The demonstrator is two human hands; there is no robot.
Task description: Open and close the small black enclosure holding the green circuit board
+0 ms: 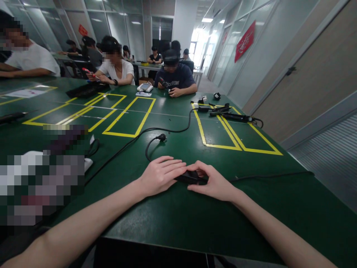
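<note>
Your left hand point(160, 175) lies flat on the green tabletop point(173, 219). Its fingers are straight and close together, and their tips rest on one end of a small black block point(186, 178). That hand is open and grips nothing.

Your right hand point(214, 183) meets it from the other side. Its fingers are bent and its thumb is drawn in, closing on the block's other end. The block sits on the tabletop between your two hands, near the edge closest to you and mostly covered by your fingers.

A thin cord point(273, 175) runs from under your right hand toward the right edge. Just beyond your left hand, a short lead curls up to a plug point(161, 137) lying free on the surface. A longer cable point(167, 130) crosses behind it, running from the far right down toward the left.

Yellow tape point(126, 113) marks rectangles across the middle of the tabletop. A few dark tools point(235, 117) lie inside the outline at far right.

Across from you, one person in a dark shirt point(175, 79) has both hands together on the tabletop. Another person in a white shirt point(118, 70) sits to that person's side, with a white device point(145, 87) between them.
</note>
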